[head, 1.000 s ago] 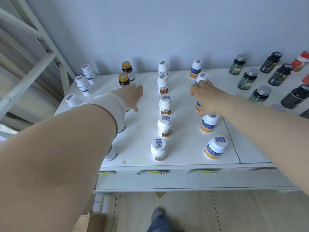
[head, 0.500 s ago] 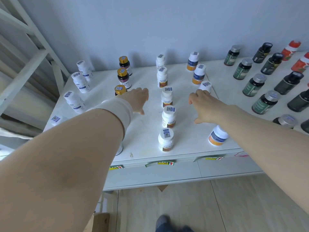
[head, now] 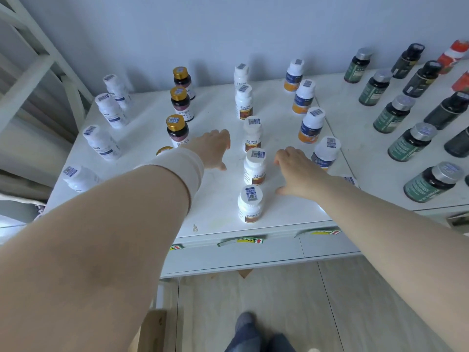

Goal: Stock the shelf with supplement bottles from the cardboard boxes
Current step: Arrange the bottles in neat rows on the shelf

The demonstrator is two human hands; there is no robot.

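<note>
Rows of supplement bottles stand upright on the white shelf top [head: 218, 199]. A middle row of white bottles with brown labels [head: 254, 166] runs front to back. To its left stand gold-capped dark bottles [head: 177, 129], to its right white bottles with blue and orange labels [head: 311, 125]. My left hand [head: 212, 148], with a white wristband, hovers open left of the middle row and holds nothing. My right hand [head: 295, 171] is spread open right of that row, empty, close to the surface. A corner of a cardboard box [head: 152, 326] shows on the floor below.
White bottles with blue labels [head: 101, 143] line the left edge. Dark green and black bottles [head: 411, 141] fill the adjoining shelf top on the right, with red ones [head: 454, 55] at the far corner. A white slanted frame [head: 38, 59] stands left. My feet [head: 253, 334] are on the wooden floor.
My right hand has let go of the blue and orange bottle and drawn back toward the front. Both hands sit lower and nearer the shelf edge; the view has tilted down and back.
</note>
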